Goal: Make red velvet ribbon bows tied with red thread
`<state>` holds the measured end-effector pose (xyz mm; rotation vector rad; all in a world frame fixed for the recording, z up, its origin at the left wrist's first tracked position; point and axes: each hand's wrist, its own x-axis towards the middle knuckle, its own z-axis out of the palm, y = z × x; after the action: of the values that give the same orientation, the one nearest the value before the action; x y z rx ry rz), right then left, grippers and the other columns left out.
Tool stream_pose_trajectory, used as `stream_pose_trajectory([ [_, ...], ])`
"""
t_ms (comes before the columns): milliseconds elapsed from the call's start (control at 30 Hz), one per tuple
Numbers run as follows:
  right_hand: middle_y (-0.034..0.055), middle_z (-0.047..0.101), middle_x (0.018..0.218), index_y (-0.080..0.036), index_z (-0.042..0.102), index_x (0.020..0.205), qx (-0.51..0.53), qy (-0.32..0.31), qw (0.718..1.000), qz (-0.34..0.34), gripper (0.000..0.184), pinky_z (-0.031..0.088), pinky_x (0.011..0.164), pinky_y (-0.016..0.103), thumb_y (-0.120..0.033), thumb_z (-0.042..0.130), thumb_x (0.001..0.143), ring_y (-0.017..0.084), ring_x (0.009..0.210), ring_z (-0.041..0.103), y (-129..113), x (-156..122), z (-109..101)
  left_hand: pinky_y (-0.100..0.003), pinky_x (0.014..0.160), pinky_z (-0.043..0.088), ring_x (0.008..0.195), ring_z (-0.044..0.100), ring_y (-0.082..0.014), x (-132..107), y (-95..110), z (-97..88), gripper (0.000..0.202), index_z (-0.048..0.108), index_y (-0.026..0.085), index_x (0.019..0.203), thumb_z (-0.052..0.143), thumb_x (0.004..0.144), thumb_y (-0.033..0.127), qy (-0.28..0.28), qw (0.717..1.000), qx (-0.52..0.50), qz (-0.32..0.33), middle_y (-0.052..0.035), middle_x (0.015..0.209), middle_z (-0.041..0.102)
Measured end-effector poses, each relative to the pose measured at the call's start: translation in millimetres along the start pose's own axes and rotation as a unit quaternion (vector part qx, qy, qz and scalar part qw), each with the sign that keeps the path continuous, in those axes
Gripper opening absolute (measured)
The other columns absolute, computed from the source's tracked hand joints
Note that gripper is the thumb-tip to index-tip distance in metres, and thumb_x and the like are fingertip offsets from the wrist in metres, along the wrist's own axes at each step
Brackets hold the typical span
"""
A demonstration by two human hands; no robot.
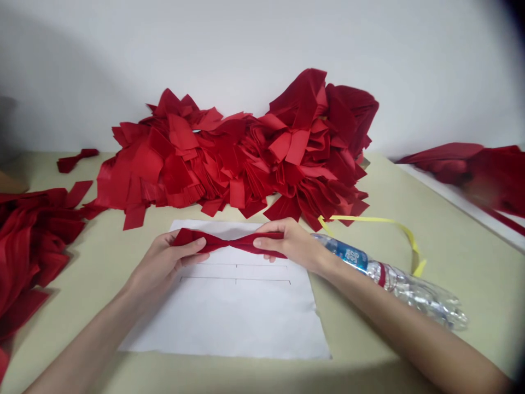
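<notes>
Beige tabletop (451, 257) fills the lower frame and meets a plain white wall (262, 44) behind it. Against that wall, in the upper middle, lies a big heap of red fabric pieces (246, 158), cut into short folded bands that stick out every way. A white sheet of paper (238, 317) with a few thin ruled lines lies flat in the centre, just in front of the heap.

Over the top edge of the sheet both hands hold one red fabric strip (229, 242), stretched level between them and twisted narrow at its middle. The left hand (166, 262) has its grip closed on the strip's left end, thumb on top. The right hand (291, 243) pinches the right end, fingers curled under.

Behind the right wrist a clear plastic bottle (402, 287) with a blue label lies on its side, pointing to the lower right. A yellow ribbon (394, 224) curls above it. More red cloth (28, 235) is piled at the left edge, a small red scrap (76, 160) lies at upper left, and a further red bundle (479, 169) lies at the right.
</notes>
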<state>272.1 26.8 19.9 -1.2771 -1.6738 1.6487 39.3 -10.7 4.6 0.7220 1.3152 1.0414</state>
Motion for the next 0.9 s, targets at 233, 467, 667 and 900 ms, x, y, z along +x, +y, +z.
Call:
stream_pose_trajectory([
  [233, -0.0021, 0.059, 0.060, -0.012, 0.064, 0.083, -0.015, 0.022, 1.000, 0.004, 0.021, 0.046, 0.053, 0.021, -0.028, 0.069, 0.070, 0.007, 0.052, 0.054, -1.8, 0.6, -7.7, -0.028, 0.078, 0.055, 0.088, 0.066, -0.0196, 7.2, 5.9, -18.9, 0.025, 0.071, 0.019, 0.093, 0.074, 0.068, 0.022, -0.141, 0.988, 0.064, -0.010, -0.0064, 0.098, 0.071],
  [467, -0.0016, 0.058, 0.057, -0.013, 0.061, 0.073, -0.044, 0.016, 0.999, -0.023, 0.021, 0.047, 0.050, 0.022, -0.031, 0.070, 0.067, 0.009, 0.050, 0.056, 4.5, 2.3, -12.6, -0.022, 0.056, 0.054, 0.061, 0.066, -0.0166, 10.7, -1.0, -19.4, 0.013, 0.073, 0.017, 0.076, 0.074, 0.066, 0.024, -0.087, 0.985, 0.143, 0.029, -0.0066, 0.071, 0.072],
  [667, 0.0014, 0.066, 0.081, -0.017, 0.065, 0.080, -0.165, 0.079, 0.977, -0.113, 0.014, 0.049, 0.056, 0.024, -0.030, 0.064, 0.073, 0.011, 0.060, 0.061, 9.6, 4.1, -10.9, -0.022, 0.054, 0.054, 0.061, 0.067, -0.0188, 11.6, 1.5, -21.9, 0.010, 0.072, 0.017, 0.074, 0.073, 0.067, 0.024, -0.069, 0.982, 0.173, 0.030, -0.0070, 0.064, 0.071],
  [900, 0.0012, 0.064, 0.067, -0.014, 0.065, 0.086, -0.095, 0.088, 0.991, -0.042, 0.023, 0.050, 0.057, 0.028, -0.029, 0.069, 0.070, 0.013, 0.059, 0.062, 11.1, 6.7, -18.7, -0.020, 0.056, 0.052, 0.062, 0.065, -0.0156, 15.2, 3.8, -28.1, 0.011, 0.071, 0.016, 0.075, 0.070, 0.071, 0.027, -0.108, 0.975, 0.193, 0.022, -0.0081, 0.067, 0.071],
])
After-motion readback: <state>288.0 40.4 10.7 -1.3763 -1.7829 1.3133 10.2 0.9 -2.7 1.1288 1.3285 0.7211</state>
